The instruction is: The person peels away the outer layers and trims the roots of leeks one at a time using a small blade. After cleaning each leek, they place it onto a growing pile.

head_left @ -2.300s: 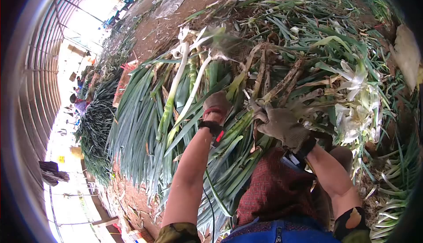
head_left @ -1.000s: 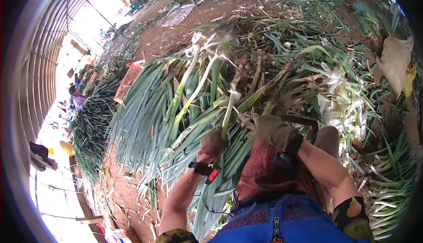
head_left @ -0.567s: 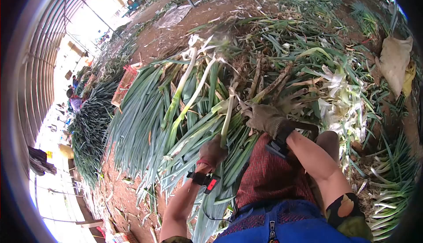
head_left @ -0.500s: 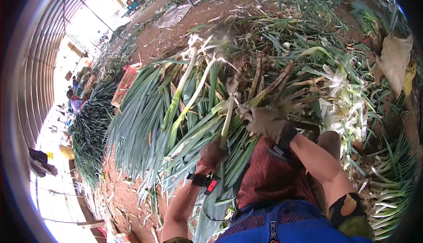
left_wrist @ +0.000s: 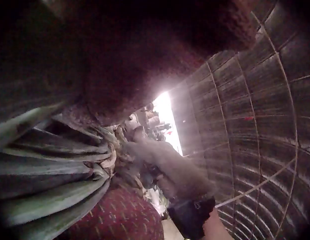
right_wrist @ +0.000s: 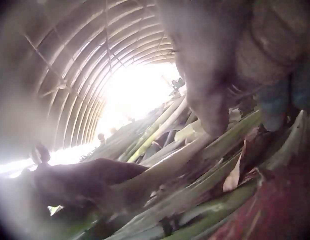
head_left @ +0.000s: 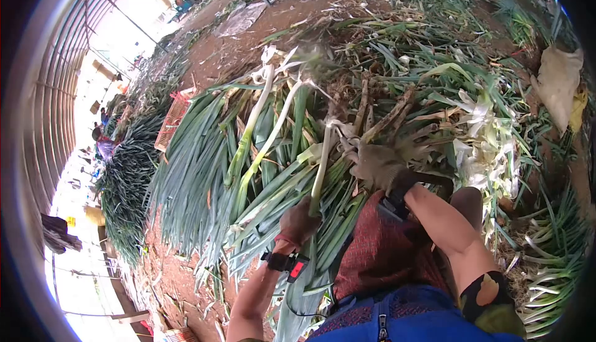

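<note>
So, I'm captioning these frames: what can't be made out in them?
The leek, its stretch inside the left hand: head view, covered by that hand.
Whether the right hand pinches anything: head view, too small amid clutter.
Far person: head view, too small for detail.
Right hand's top: right wrist view, edge cuts it.

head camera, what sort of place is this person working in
Probably a tunnel-shaped farm shed for trimming leek-like vegetables: there is a curved, ribbed roof, a bare earth floor, and a heap of pale stripped leaves near the long green stalks.
</note>
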`<state>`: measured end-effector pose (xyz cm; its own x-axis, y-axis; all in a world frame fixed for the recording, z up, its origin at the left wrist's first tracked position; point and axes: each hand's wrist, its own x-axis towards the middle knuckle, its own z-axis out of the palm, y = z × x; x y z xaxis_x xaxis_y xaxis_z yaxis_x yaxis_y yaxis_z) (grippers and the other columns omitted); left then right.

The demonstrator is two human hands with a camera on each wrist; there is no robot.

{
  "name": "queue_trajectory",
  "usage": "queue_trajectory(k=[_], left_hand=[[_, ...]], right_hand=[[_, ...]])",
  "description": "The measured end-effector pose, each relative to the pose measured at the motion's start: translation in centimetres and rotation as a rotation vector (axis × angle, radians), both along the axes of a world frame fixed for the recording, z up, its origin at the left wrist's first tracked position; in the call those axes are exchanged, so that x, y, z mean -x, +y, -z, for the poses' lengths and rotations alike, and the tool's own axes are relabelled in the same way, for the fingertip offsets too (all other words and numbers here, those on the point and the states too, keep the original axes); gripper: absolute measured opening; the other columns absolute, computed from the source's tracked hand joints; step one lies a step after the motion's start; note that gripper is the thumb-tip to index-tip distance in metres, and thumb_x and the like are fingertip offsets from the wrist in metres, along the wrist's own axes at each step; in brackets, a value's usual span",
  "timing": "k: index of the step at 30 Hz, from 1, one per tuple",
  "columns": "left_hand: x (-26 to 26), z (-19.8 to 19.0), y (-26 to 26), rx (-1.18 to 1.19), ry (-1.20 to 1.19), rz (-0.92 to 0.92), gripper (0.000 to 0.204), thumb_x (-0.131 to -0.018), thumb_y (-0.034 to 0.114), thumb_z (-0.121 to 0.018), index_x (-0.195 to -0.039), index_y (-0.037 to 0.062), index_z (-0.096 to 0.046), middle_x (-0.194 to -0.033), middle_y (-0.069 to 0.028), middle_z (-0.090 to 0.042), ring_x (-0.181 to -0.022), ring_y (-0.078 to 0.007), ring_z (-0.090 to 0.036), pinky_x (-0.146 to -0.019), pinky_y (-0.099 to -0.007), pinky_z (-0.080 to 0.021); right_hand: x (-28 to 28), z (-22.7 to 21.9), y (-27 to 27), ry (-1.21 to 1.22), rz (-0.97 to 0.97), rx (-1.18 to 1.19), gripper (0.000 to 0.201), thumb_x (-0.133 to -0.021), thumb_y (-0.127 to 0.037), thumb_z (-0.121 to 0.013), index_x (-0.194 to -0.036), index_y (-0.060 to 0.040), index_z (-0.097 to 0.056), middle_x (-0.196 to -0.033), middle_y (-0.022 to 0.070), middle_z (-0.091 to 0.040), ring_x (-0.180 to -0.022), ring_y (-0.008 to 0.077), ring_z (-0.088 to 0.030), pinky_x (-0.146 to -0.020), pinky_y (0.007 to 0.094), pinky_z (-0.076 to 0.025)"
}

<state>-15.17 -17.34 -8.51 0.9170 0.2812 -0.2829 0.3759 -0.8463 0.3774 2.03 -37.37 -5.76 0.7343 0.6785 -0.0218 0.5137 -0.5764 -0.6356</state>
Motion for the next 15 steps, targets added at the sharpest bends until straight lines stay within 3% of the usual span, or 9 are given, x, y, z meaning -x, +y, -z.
queue_trajectory(k=[3,5,6,7,8,9,11,15], left_hand=[[0.1,-0.3,-0.5,-0.031,-0.008,-0.023,0.039,-0.081,0.029,-0.060,-0.117,0.0135,-0.057,-0.082,-0.0196,-0.068,-0.078,-0.0409,-0.067,-0.069,-0.0510,-0.051],[0.2,0.1,-0.7,-0.055,-0.031,-0.023,0.042,-0.081,0.029,-0.060,-0.120,0.0136,-0.057,-0.083,-0.0194,-0.068,-0.077,-0.0406,-0.067,-0.069,-0.0505,-0.051],[0.4,0.5,-0.6,-0.065,-0.047,-0.016,0.043,-0.081,0.029,-0.060,-0.121,0.0136,-0.056,-0.083,-0.0192,-0.069,-0.077,-0.0404,-0.067,-0.069,-0.0503,-0.051],[0.5,0.7,-0.5,-0.077,-0.062,-0.010,0.044,-0.081,0.028,-0.060,-0.122,0.0136,-0.056,-0.083,-0.0191,-0.069,-0.077,-0.0402,-0.067,-0.069,-0.0500,-0.051],[0.4,0.5,-0.5,-0.084,-0.035,-0.007,0.047,-0.080,0.028,-0.061,-0.124,0.0135,-0.055,-0.084,-0.0191,-0.069,-0.078,-0.0400,-0.068,-0.069,-0.0500,-0.051],[0.2,0.1,-0.7,-0.089,-0.005,-0.003,0.049,-0.080,0.028,-0.061,-0.126,0.0135,-0.054,-0.084,-0.0191,-0.069,-0.078,-0.0398,-0.068,-0.069,-0.0499,-0.052],[0.0,-0.4,-1.0,-0.088,0.027,-0.009,0.049,-0.080,0.029,-0.061,-0.127,0.0139,-0.054,-0.086,-0.0197,-0.069,-0.080,-0.0405,-0.067,-0.070,-0.0505,-0.051],[-0.1,-0.4,-1.5,-0.102,0.045,-0.024,0.046,-0.082,0.032,-0.062,-0.123,0.0143,-0.053,-0.084,-0.0207,-0.068,-0.080,-0.0427,-0.066,-0.070,-0.0523,-0.051]], right_hand=[[-0.7,-0.7,0.5,-0.024,-0.073,0.247,0.048,-0.081,-0.033,-0.061,-0.123,-0.0112,-0.059,-0.090,0.0221,-0.069,-0.088,0.0397,-0.067,-0.079,0.0469,-0.054],[-1.2,1.6,0.5,-0.131,-0.104,0.165,0.050,-0.081,-0.034,-0.061,-0.126,-0.0109,-0.058,-0.090,0.0229,-0.068,-0.088,0.0388,-0.067,-0.079,0.0465,-0.054],[-2.0,5.3,0.3,-0.223,-0.085,0.001,0.052,-0.081,-0.035,-0.061,-0.127,-0.0097,-0.058,-0.089,0.0238,-0.068,-0.088,0.0385,-0.068,-0.079,0.0463,-0.054],[-1.7,5.2,0.3,-0.220,-0.064,-0.017,0.054,-0.081,-0.036,-0.061,-0.127,-0.0085,-0.057,-0.089,0.0245,-0.068,-0.088,0.0382,-0.068,-0.079,0.0464,-0.054],[-1.4,5.1,0.3,-0.216,-0.043,-0.035,0.056,-0.081,-0.037,-0.061,-0.128,-0.0073,-0.056,-0.089,0.0252,-0.068,-0.088,0.0380,-0.068,-0.079,0.0465,-0.054],[0.2,0.7,-0.1,-0.117,-0.019,0.099,0.057,-0.081,-0.037,-0.061,-0.128,-0.0059,-0.055,-0.090,0.0258,-0.068,-0.088,0.0379,-0.068,-0.079,0.0469,-0.054],[1.2,-1.4,-0.5,-0.023,0.019,0.160,0.058,-0.081,-0.038,-0.061,-0.128,-0.0039,-0.054,-0.091,0.0264,-0.068,-0.089,0.0380,-0.068,-0.079,0.0477,-0.054],[1.0,-0.7,-0.8,-0.014,0.096,0.119,0.057,-0.082,-0.037,-0.061,-0.126,-0.0026,-0.053,-0.095,0.0269,-0.067,-0.090,0.0393,-0.068,-0.079,0.0492,-0.053]])
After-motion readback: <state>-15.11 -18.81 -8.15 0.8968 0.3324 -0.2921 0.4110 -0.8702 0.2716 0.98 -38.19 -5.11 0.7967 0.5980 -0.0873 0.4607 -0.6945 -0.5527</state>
